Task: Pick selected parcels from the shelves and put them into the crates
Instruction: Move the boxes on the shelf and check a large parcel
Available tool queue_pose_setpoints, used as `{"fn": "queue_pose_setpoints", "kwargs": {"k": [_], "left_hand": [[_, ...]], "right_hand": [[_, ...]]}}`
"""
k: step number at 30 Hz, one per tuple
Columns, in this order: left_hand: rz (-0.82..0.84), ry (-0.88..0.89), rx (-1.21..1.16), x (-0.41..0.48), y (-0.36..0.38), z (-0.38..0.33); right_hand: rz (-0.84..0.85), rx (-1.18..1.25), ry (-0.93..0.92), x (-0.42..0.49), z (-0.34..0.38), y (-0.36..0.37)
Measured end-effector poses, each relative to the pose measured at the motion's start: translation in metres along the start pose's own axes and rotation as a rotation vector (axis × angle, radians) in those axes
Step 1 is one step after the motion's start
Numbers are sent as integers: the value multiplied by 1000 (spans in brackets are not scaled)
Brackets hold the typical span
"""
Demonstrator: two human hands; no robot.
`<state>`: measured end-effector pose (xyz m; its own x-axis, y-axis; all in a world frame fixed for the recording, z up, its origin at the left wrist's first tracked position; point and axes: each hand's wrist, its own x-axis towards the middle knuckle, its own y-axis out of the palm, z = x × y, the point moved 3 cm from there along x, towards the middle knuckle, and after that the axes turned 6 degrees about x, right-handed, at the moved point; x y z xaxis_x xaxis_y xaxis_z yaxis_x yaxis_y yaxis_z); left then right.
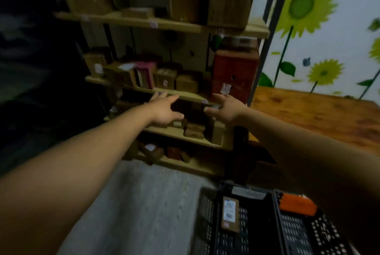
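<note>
- Dim room with a grey floor. Wooden shelves stand far centre; a sunflower-patterned wall and a wooden table are far right.
- Left hand: extended at the front edge of the middle shelf board, fingers straight and spread, holding nothing.
- Right hand: just right of it, fingers loosely straight, empty. A dark gap lies between the two hands.
- Fingertip contact with the board: cannot tell, the frame is blurred.
- Small brown parcels sit in a row on that shelf beyond the hands, with a red box at the right end.
- Two black crates are near right on the floor. The left one holds a flat brown parcel, the right one what looks like an orange parcel.
</note>
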<state>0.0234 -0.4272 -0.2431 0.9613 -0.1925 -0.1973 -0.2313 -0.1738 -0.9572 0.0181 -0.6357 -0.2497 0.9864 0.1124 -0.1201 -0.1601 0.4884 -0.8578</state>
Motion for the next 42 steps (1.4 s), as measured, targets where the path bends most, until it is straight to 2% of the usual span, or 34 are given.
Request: {"fn": "queue_pose_setpoints", "kwargs": {"k": [6,13,16,21,26,32,42], "left_hand": [[-127,23,-7,-11,-99,35],[-226,42,18,18,-186,46],[-321,48,30,37,-230,42],[-491,110,53,72,-301,40],[-715,148,64,107,-364,34],[-885,246,101,159,-433,26],[-1031,499,129,239,-517,-26]], "right_hand": [[-37,-49,-98,5,83,-55],[-134,-138,-161,40,134,-113],[-221,-214,-200,67,151,-146],[-436,-128,-310,102,184,-213],[-626,-166,-412,134,215,-271],[-818,-239,-364,175,228,-327],[-1059,-366,-114,215,218,-405]]}}
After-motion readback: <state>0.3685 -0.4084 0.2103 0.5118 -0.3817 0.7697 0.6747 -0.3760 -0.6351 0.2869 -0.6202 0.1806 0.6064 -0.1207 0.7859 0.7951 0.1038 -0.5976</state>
